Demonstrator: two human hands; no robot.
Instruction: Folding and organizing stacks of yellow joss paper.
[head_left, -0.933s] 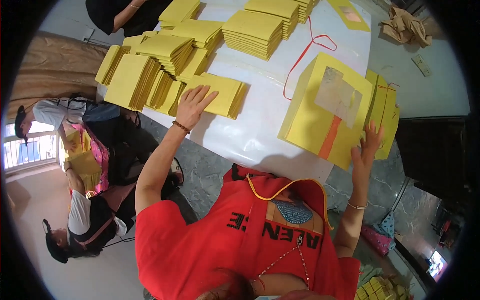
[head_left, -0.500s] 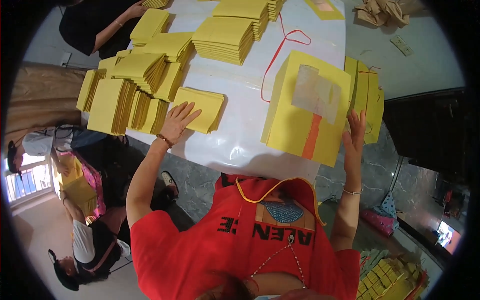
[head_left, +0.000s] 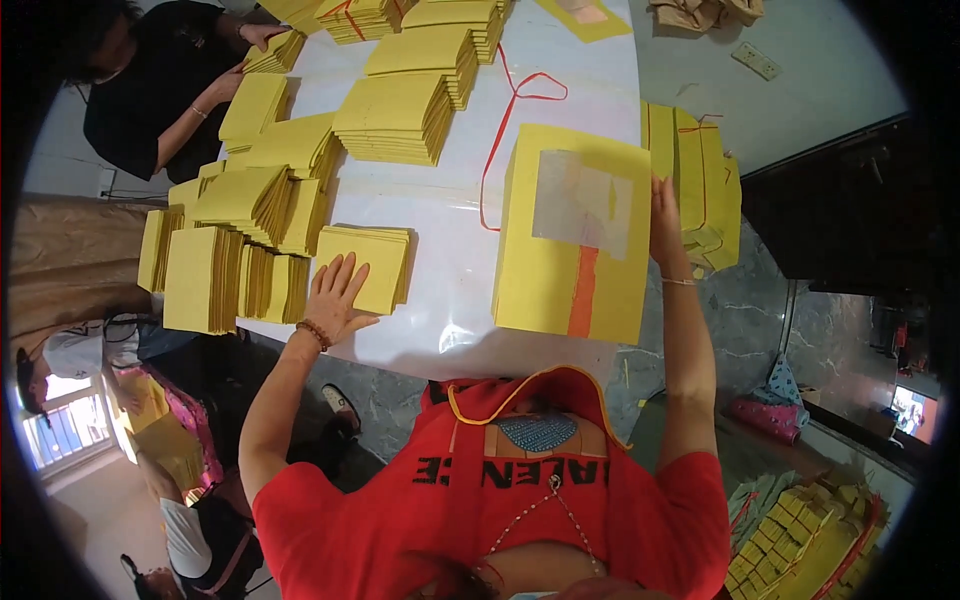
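Observation:
My left hand (head_left: pixel 340 298) lies with spread fingers on the near left edge of a short stack of yellow paper pieces (head_left: pixel 378 262), which look like envelopes or folded sheets. To the right sits a large yellow block (head_left: pixel 515 275), with a pale shiny patch on top and an orange strip (head_left: pixel 582 290) running toward me. My right hand (head_left: pixel 664 212) is upright along the block's right side, its fingers extended and partly hidden by the edge. Beyond the block, a thin red cord (head_left: pixel 487 150) with a loop rests on the white tabletop (head_left: pixel 440 215).
Several yellow stacks (head_left: pixel 205 280) crowd the table's left side and far end. At the far left a person in black (head_left: pixel 165 95) handles a small yellow stack. Tied yellow bundles (head_left: pixel 715 190) stand beyond the table's right edge; more bundles (head_left: pixel 790 550) lie at lower right.
My right hand has gone from raised beside the block to lying against its right side. The block now sits straighter. My left hand stays on the short stack, and the whole view has shifted.

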